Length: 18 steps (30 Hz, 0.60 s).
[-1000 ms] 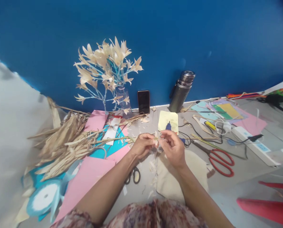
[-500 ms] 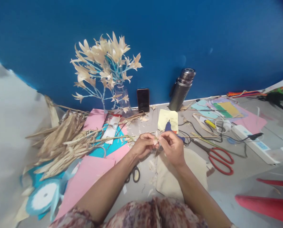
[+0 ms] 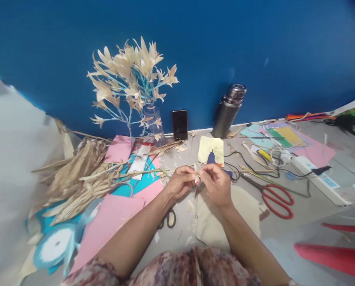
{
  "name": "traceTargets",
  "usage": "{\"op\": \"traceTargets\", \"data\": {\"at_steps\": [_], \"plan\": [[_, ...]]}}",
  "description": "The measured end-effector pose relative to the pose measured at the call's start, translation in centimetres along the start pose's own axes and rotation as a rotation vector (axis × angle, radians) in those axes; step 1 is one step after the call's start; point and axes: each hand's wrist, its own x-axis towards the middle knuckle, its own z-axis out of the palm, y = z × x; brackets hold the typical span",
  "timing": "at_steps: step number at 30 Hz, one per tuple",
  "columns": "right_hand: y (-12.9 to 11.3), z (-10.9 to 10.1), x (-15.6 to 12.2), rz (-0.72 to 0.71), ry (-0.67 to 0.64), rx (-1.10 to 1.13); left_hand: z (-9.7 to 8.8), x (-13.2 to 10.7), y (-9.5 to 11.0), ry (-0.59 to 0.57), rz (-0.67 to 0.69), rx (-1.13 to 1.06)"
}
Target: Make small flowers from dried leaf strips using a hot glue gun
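Note:
My left hand (image 3: 180, 182) and my right hand (image 3: 217, 183) meet above the table, fingertips pinched together on a small pale husk flower (image 3: 196, 174). Both hands are closed on it. A cream cloth (image 3: 243, 214) lies right under my right wrist. Small black scissors (image 3: 168, 218) lie below my left forearm. Bits of husk are scattered on the table beneath the hands.
A vase of husk flowers on blue stems (image 3: 132, 83) stands by the blue wall, with a phone (image 3: 180, 124) and a steel flask (image 3: 228, 110) beside it. Dried husks (image 3: 76, 174) and pink paper (image 3: 112, 222) lie left. Red scissors (image 3: 274, 196), cables and a power strip (image 3: 320, 178) lie right.
The hands stay pinched on the little flower, shifting only slightly. The view has tilted up a little.

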Motion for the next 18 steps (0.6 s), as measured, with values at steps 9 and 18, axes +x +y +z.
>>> {"op": "traceTargets", "data": {"at_steps": [9,18], "plan": [[0.03,-0.03,-0.01,-0.032,0.072,-0.025,0.11,0.06,0.07,0.014,-0.03,0.009],[0.51,-0.13,-0.04,0.0,0.08,-0.063,0.4,0.24,0.24,0.088,0.036,0.046]]}}
